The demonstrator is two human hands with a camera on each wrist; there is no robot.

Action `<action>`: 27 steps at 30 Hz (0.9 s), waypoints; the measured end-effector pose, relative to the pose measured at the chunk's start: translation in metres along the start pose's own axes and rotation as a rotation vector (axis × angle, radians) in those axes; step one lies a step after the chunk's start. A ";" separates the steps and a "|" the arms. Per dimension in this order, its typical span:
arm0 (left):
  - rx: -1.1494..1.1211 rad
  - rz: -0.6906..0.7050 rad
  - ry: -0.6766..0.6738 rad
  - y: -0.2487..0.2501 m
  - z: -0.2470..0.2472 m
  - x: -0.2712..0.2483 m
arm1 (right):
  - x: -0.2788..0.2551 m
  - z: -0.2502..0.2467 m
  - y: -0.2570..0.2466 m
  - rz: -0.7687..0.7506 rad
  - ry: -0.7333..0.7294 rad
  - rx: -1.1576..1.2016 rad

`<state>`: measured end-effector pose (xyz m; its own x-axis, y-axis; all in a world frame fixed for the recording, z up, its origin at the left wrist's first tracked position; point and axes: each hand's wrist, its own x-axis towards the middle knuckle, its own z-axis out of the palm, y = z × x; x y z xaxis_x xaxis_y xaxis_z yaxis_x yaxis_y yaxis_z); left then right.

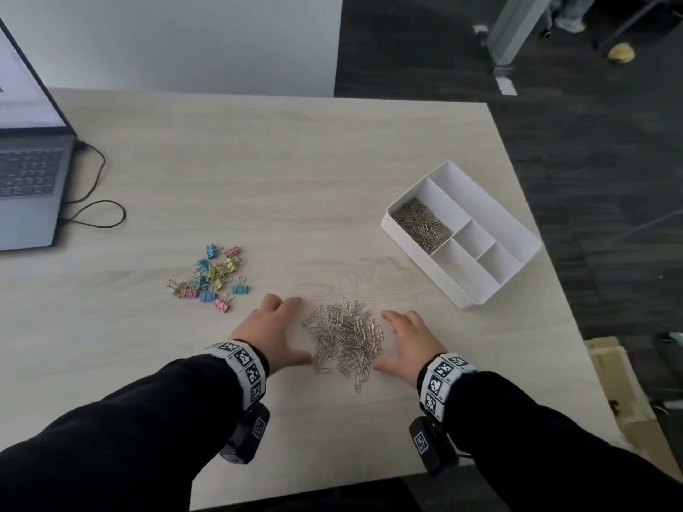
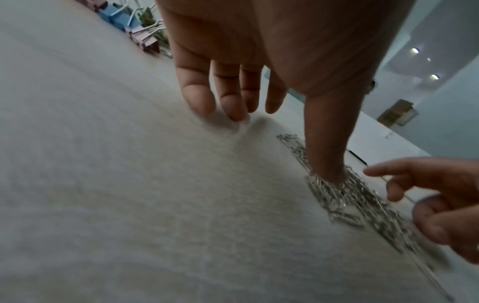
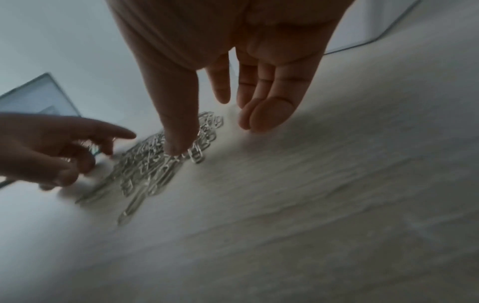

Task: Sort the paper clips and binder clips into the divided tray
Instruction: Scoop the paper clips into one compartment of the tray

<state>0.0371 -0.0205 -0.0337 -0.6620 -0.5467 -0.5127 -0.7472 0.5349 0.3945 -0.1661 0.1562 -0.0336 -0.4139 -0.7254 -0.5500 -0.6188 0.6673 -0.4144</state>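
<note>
A loose heap of silver paper clips [image 1: 345, 336] lies on the table near the front. My left hand [image 1: 271, 328] rests on the table at the heap's left side, fingers straight, thumb touching the clips [image 2: 337, 190]. My right hand [image 1: 406, 341] flanks the heap's right side the same way, its thumb on the clips [image 3: 160, 164]. Neither hand holds anything. Coloured binder clips [image 1: 212, 277] lie in a cluster to the left. The white divided tray [image 1: 513, 219] stands at the right, with paper clips [image 1: 421, 223] in its near-left compartment.
An open laptop [image 1: 29, 171] with a black cable [image 1: 96, 201] sits at the table's far left. The table's right edge runs just past the tray, with dark floor beyond. Bare light wood stretches behind the heap.
</note>
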 end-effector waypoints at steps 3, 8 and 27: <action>0.128 0.058 -0.046 0.009 0.001 0.002 | 0.004 0.000 -0.009 -0.004 -0.071 -0.079; 0.165 0.094 -0.036 0.034 0.008 0.012 | 0.013 0.006 -0.029 -0.058 -0.084 -0.085; 0.080 0.162 -0.134 0.066 0.004 0.054 | 0.043 -0.012 -0.030 -0.193 -0.103 -0.060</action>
<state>-0.0474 -0.0119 -0.0389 -0.7551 -0.3618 -0.5468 -0.6213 0.6611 0.4206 -0.1731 0.1031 -0.0364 -0.2152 -0.8157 -0.5370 -0.7197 0.5042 -0.4773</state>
